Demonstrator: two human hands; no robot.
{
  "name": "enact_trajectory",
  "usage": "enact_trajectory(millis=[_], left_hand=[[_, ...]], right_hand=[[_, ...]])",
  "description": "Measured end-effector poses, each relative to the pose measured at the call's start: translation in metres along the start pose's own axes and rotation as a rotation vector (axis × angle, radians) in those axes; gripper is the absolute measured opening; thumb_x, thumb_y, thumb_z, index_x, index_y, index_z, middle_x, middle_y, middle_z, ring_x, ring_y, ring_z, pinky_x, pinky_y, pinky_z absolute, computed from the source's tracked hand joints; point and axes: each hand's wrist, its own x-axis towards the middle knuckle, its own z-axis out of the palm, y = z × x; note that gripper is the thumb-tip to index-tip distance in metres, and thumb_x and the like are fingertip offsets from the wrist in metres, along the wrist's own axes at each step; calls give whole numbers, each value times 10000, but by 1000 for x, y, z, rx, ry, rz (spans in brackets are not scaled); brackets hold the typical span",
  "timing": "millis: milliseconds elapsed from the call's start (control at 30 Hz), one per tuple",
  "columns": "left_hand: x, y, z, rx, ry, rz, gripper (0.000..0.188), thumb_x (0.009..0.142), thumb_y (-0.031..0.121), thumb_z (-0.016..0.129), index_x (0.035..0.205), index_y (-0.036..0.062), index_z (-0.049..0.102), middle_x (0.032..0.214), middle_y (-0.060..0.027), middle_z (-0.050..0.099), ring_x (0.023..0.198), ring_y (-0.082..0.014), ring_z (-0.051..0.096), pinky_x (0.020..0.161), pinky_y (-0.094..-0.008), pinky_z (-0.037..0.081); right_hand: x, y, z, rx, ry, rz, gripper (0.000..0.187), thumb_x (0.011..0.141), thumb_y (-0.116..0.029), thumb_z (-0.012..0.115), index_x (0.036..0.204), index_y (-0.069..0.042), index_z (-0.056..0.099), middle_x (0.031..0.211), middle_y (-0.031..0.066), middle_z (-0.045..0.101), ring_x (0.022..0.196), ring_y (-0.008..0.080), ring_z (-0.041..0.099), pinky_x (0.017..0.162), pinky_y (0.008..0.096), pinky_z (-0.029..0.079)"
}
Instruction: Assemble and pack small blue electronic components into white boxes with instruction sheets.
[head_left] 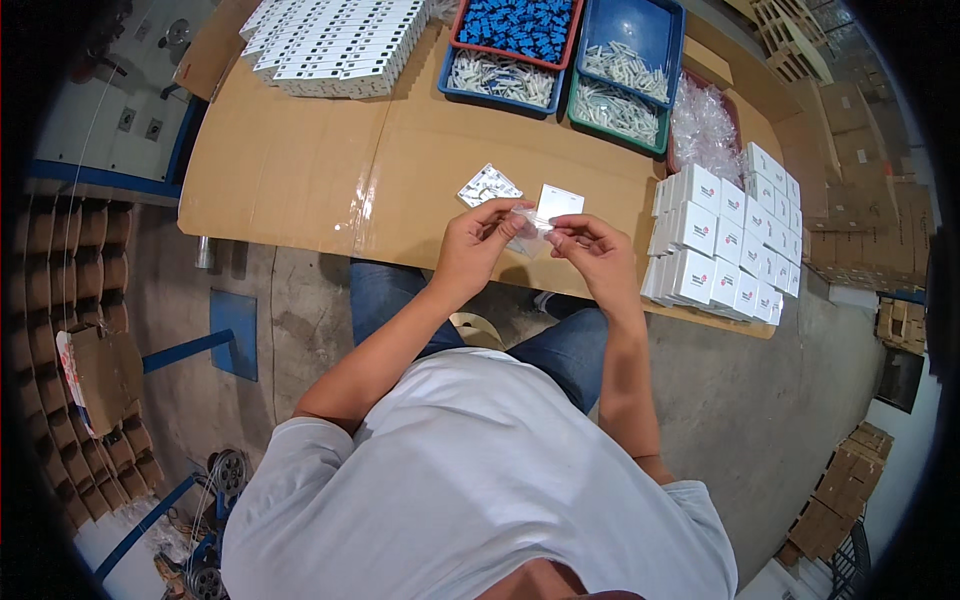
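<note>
Between my two hands, just over the near edge of the cardboard-covered table (290, 170), is a small clear plastic bag (527, 240). My left hand (478, 240) pinches one side of its top, and my right hand (597, 255) pinches the other side. What the bag contains, if anything, is too small to make out. Just beyond my fingers lie a printed white leaflet (488, 186) and a small white box (561, 200), the box partly covered by the bag and fingers.
White boxes (720, 230) stand stacked at the right. Behind are a red tray of blue parts (515, 28), a blue tray (625, 25) and a green tray (580, 118) with white pieces, and clear plastic bags (703, 128). Rows of white boxes (335, 45) fill the far left.
</note>
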Motion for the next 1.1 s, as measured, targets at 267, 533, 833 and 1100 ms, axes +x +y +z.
enact_trajectory(millis=[267, 533, 833, 1100], left_hand=[[-2, -10, -3, 20, 48, 12, 194, 994, 93, 667, 1155, -16, 664, 1039, -88, 743, 973, -142, 700, 864, -280, 547], [-2, -2, 2, 31, 35, 23, 194, 1022, 99, 625, 1143, -44, 673, 1046, -102, 745, 982, -156, 706, 888, -285, 547], [-1, 1, 4, 14, 47, 31, 191, 1038, 100, 599, 1130, -47, 681, 1010, -111, 751, 994, -164, 709, 893, -293, 548], [-4, 7, 9, 7, 54, 31, 178, 1034, 101, 607, 1116, -39, 682, 1005, -100, 747, 973, -158, 709, 880, -284, 550]], right_hand=[[-3, 3, 5, -30, 23, 6, 166, 947, -52, 710, 1095, 22, 708, 924, 35, 716, 757, 67, 620, 691, 217, 526], [-3, 4, 3, -39, 74, -20, 138, 953, -25, 691, 1083, 19, 711, 912, 23, 719, 748, 50, 602, 663, 198, 494], [-1, 11, 9, -41, 113, -108, 87, 958, -14, 686, 1040, 13, 689, 881, 6, 678, 743, 43, 581, 632, 192, 470], [-1, -2, 13, -9, 99, -106, 121, 950, -41, 709, 1058, 6, 683, 898, 5, 655, 797, 37, 574, 601, 187, 456]])
